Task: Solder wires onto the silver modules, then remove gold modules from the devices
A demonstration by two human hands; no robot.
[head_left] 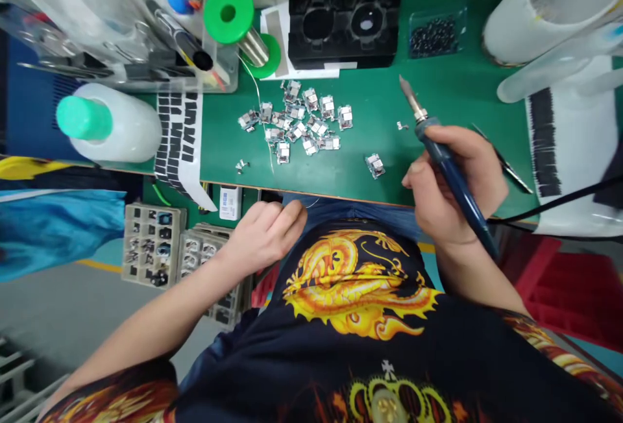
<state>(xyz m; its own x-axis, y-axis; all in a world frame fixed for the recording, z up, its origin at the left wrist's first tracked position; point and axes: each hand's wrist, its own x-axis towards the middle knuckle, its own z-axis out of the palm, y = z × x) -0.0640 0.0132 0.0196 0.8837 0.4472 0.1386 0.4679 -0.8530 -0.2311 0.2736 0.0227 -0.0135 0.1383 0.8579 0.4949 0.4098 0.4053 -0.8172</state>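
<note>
My right hand [460, 180] is wrapped round the dark blue handle of a soldering iron [450, 180], its tip pointing up and away over the green bench. My left hand [275, 231] is closed just off the bench's front edge, with a thin bit of solder wire [312, 203] sticking out from its fingertips. A green spool of solder wire [228, 13] stands at the back, its strand trailing down over a cluster of small silver metal parts [296, 130]. One such silver part [374, 165] lies alone between my hands. A tiny metal piece [402, 126] sits near the iron.
Behind are a black tray [344, 24] and a clear bag of small black pieces [435, 35]. Tweezers [509, 163] lie right of my right hand. At left stands a white bottle [114, 124] with a green cap; compartment boxes [152, 244] sit below. The iron's cable [559, 202] runs right.
</note>
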